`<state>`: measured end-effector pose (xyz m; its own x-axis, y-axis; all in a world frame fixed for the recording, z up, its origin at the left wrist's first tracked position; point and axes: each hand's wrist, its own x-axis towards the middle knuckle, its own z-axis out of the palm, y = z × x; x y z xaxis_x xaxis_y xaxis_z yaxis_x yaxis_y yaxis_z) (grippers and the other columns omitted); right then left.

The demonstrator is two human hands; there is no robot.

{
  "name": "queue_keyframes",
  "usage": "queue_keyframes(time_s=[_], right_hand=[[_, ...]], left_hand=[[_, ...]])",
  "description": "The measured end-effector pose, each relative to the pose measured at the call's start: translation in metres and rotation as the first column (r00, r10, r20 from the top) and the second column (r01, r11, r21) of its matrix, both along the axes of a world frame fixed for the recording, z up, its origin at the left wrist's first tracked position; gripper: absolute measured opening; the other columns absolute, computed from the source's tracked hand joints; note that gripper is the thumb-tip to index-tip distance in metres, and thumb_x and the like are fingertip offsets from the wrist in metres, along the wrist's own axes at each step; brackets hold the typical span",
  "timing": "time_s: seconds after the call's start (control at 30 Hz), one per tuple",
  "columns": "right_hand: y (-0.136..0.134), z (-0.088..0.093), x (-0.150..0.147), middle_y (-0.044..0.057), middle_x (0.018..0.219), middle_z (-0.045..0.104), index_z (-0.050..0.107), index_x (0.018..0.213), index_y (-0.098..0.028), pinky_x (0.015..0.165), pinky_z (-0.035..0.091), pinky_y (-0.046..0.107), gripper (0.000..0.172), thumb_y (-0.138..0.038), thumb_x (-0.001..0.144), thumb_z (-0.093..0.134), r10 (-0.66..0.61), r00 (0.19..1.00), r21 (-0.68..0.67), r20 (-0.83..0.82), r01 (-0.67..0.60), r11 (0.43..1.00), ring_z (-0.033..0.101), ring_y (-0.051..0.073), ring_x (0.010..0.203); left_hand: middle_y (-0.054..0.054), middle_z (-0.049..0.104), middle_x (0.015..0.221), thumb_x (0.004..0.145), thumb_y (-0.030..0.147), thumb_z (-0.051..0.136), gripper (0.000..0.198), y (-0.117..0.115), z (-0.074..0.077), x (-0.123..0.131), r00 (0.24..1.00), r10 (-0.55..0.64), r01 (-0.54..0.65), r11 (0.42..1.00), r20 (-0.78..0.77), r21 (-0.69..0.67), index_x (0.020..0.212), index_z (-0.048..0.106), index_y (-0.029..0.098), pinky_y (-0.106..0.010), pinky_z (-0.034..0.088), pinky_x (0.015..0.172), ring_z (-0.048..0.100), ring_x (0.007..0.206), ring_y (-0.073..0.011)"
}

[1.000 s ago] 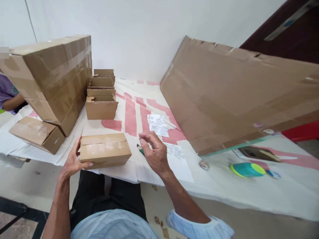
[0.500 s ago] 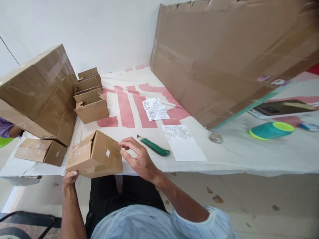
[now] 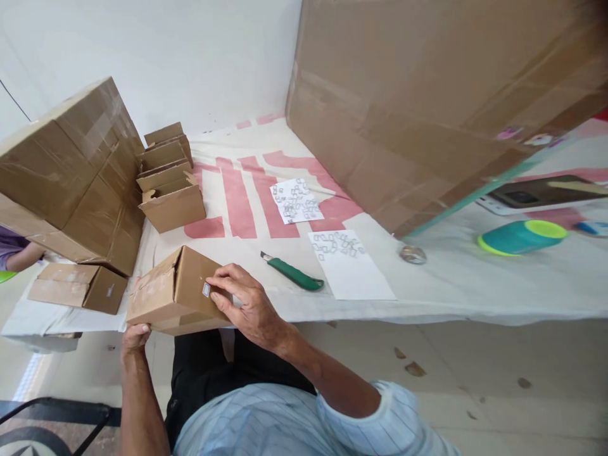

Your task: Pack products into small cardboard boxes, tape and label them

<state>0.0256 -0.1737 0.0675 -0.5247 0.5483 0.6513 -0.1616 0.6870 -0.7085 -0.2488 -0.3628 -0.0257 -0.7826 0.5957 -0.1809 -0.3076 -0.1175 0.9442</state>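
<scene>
Left hand (image 3: 136,335) on the near left corner of the taped carton (image 3: 185,294), fingers mostly hidden. Right hand (image 3: 251,310) at the carton's right end, thumb and fingers apart by the white label (image 3: 206,289); probably fingertip contact, can't confirm. Green cutter (image 3: 295,275) right of carton, blade tip out. Open boxes (image 3: 175,212) behind carton, closed box (image 3: 66,285) left of it.

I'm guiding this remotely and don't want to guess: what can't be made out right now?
All in the head view:
Left hand: most fingers hidden behind the held box.
Label: print too small to read.
Held box's inside: hidden by its sides and top.
Large cardboard piece: top cut off by the upper edge.
Other person's arm: cut off by the left edge.
</scene>
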Motion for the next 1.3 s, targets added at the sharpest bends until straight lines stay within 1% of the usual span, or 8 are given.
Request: queue_keyframes(time_s=[0.1,0.33,0.53,0.63,0.83,0.93,1.13,1.3], right_hand=[[-0.002,0.002,0.001,0.008,0.103,0.069,0.075,0.115,-0.024,0.089,0.06,0.036,0.023,-0.013,0.1,0.061,0.004,1.0,0.006,-0.01,-0.004,1.0,0.069,0.02,0.097],[-0.004,0.003,-0.002,0.007,0.102,0.07,0.075,0.11,-0.025,0.087,0.06,0.035,0.022,-0.012,0.099,0.061,0.026,0.999,-0.037,-0.024,-0.027,0.999,0.069,0.019,0.095],[-0.002,0.005,-0.002,0.006,0.099,0.069,0.073,0.102,-0.024,0.085,0.059,0.035,0.016,-0.012,0.097,0.063,0.053,0.998,-0.102,-0.033,-0.056,0.993,0.069,0.019,0.092],[-0.001,0.008,-0.002,0.006,0.096,0.069,0.071,0.097,-0.023,0.085,0.058,0.035,0.015,-0.011,0.096,0.062,0.067,0.997,-0.132,-0.032,-0.07,0.989,0.068,0.018,0.091],[0.0,0.011,-0.003,0.004,0.092,0.068,0.067,0.09,-0.023,0.082,0.057,0.034,0.013,-0.012,0.094,0.062,0.096,0.995,-0.2,-0.02,-0.098,0.975,0.067,0.018,0.086],[0.0,0.011,-0.004,0.004,0.091,0.067,0.067,0.089,-0.023,0.081,0.056,0.033,0.013,-0.012,0.094,0.062,0.11,0.994,-0.221,-0.027,-0.113,0.969,0.066,0.017,0.085],[0.001,0.01,-0.005,0.003,0.088,0.066,0.065,0.085,-0.023,0.077,0.055,0.032,0.015,-0.013,0.095,0.06,0.144,0.989,-0.238,-0.042,-0.15,0.959,0.065,0.017,0.083],[0.001,0.011,-0.004,0.003,0.086,0.067,0.064,0.083,-0.023,0.08,0.055,0.034,0.016,-0.013,0.095,0.06,0.16,0.987,-0.218,-0.031,-0.162,0.962,0.064,0.018,0.084]], left_hand=[[-0.009,0.083,0.115,0.023,0.027,0.095,0.103,0.0,-0.002,0.001,1.0,0.003,-0.003,1.0,0.001,-0.006,0.123,0.074,0.024,-0.046,0.063,0.096,0.069,0.124,-0.0429],[-0.004,0.081,0.124,0.025,0.028,0.094,0.095,0.0,-0.004,0.001,1.0,-0.002,0.001,1.0,-0.008,-0.018,0.118,0.076,0.029,-0.044,0.065,0.09,0.072,0.118,-0.0394],[-0.005,0.083,0.112,0.023,0.03,0.096,0.101,0.0,-0.003,0.002,1.0,-0.015,0.014,1.0,-0.018,-0.011,0.121,0.073,0.028,-0.045,0.063,0.098,0.067,0.127,-0.0403],[-0.006,0.083,0.108,0.022,0.031,0.098,0.105,0.0,-0.001,0.004,1.0,-0.018,0.018,1.0,-0.014,-0.007,0.124,0.072,0.028,-0.046,0.062,0.099,0.068,0.126,-0.0408],[-0.007,0.082,0.114,0.025,0.032,0.098,0.105,0.0,-0.001,0.006,1.0,-0.028,0.028,1.0,-0.012,0.0,0.126,0.072,0.028,-0.048,0.061,0.103,0.068,0.126,-0.0419],[-0.007,0.083,0.111,0.023,0.031,0.098,0.107,0.0,-0.003,0.005,1.0,-0.026,0.026,1.0,-0.009,-0.006,0.126,0.072,0.028,-0.047,0.062,0.101,0.068,0.127,-0.0419],[-0.006,0.084,0.111,0.019,0.031,0.099,0.107,-0.002,-0.004,0.004,1.0,-0.017,0.018,1.0,0.01,-0.018,0.123,0.074,0.028,-0.048,0.065,0.093,0.072,0.119,-0.0424],[-0.006,0.084,0.11,0.019,0.029,0.099,0.109,-0.002,-0.006,0.005,0.999,-0.027,0.028,1.0,0.028,-0.009,0.125,0.074,0.027,-0.046,0.065,0.095,0.069,0.126,-0.043]])
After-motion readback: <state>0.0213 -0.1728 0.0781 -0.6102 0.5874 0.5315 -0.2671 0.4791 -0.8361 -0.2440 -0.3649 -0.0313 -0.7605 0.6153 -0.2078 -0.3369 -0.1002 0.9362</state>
